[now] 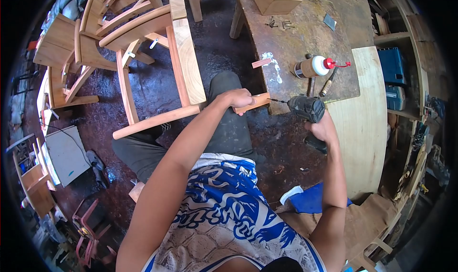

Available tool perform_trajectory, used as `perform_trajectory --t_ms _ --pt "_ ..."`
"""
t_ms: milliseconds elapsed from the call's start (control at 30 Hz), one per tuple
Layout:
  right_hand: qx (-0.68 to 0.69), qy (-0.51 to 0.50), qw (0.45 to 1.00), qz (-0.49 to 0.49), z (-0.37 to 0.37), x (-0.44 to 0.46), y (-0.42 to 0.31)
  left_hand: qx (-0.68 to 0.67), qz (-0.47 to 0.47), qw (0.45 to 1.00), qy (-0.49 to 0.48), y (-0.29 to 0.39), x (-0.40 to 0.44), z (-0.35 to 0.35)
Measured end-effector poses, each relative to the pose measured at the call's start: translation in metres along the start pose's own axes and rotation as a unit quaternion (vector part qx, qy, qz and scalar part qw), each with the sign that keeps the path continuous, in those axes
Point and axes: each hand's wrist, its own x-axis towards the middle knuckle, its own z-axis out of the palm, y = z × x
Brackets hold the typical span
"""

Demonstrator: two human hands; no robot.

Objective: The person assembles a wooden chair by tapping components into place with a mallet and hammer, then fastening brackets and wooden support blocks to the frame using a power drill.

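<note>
My left hand [240,98] is closed around a short piece of wood [260,100] above my knee, near the edge of the worn work table [315,38]. In my right hand [324,129] is a dark cordless drill [307,108], gripped by its handle. Its bit [278,100] points left, with the tip at the end of the wood piece; whether it has entered the wood I cannot tell. To the left of my knee stands a wooden chair frame [188,62].
A glue bottle [312,67] with a red cap lies on the table beside a wooden-handled tool [327,87]. Several screws [286,24] and a wooden box [275,0] are farther back. Wooden chairs [95,50] crowd the left; blue cases [392,65] sit on the right shelf.
</note>
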Motion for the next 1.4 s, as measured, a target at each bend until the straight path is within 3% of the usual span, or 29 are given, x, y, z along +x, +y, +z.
perform_trajectory --t_ms 267,500,767,1200,1400 --pt "-0.185 -0.077 0.98 -0.02 -0.005 0.017 -0.011 0.032 0.012 0.999 -0.002 0.004 -0.005 -0.003" --pt "-0.208 -0.097 0.973 0.036 -0.013 0.026 -0.024 0.026 0.011 1.0 0.004 -0.002 0.002 -0.003" --pt "-0.177 -0.109 0.978 -0.032 -0.019 0.022 -0.04 0.045 0.02 0.999 0.002 -0.008 0.007 -0.004" --pt "-0.215 -0.101 0.971 0.013 -0.014 0.021 -0.032 0.038 0.011 0.999 0.006 -0.004 0.005 -0.004" --pt "-0.189 -0.109 0.975 -0.035 -0.016 0.026 -0.034 0.037 0.015 0.999 -0.002 -0.006 0.007 -0.004"
